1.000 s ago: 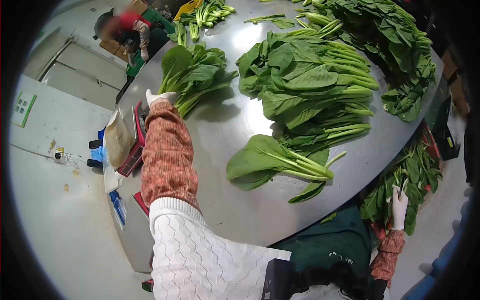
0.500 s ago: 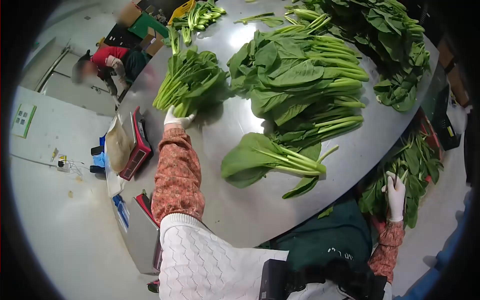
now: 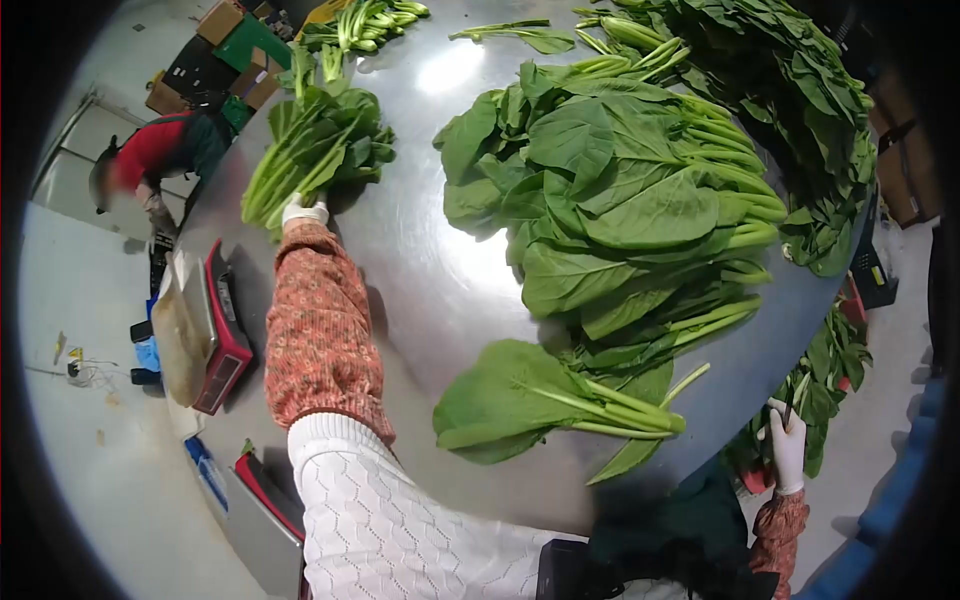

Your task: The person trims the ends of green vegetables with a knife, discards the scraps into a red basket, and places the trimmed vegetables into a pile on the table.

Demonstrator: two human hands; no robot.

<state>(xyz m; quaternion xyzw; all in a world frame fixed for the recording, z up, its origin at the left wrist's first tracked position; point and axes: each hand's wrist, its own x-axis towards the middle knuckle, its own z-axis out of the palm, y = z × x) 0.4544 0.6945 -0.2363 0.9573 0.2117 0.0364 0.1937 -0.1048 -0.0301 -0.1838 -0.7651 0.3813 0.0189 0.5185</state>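
My left hand, in a white glove, is closed around the stem end of a leafy green bunch at the table's left side. My right hand, also gloved, is low at the right beyond the table edge, its fingers closed on a thin dark tool that looks like a knife, beside more leafy greens. A large pile of greens lies mid-table with stems to the right. Nearer to me is a loose leafy plant, with pale stems pointing right.
The metal table has a rounded edge. Further greens are heaped at the back right, small bunches at the back left. A red scale stands left. A person in red bends over beyond the table's left side.
My left hand and the bunch it holds have moved left across the table. The whole view has shifted, and the person in red appears further left. My right hand still holds the tool.
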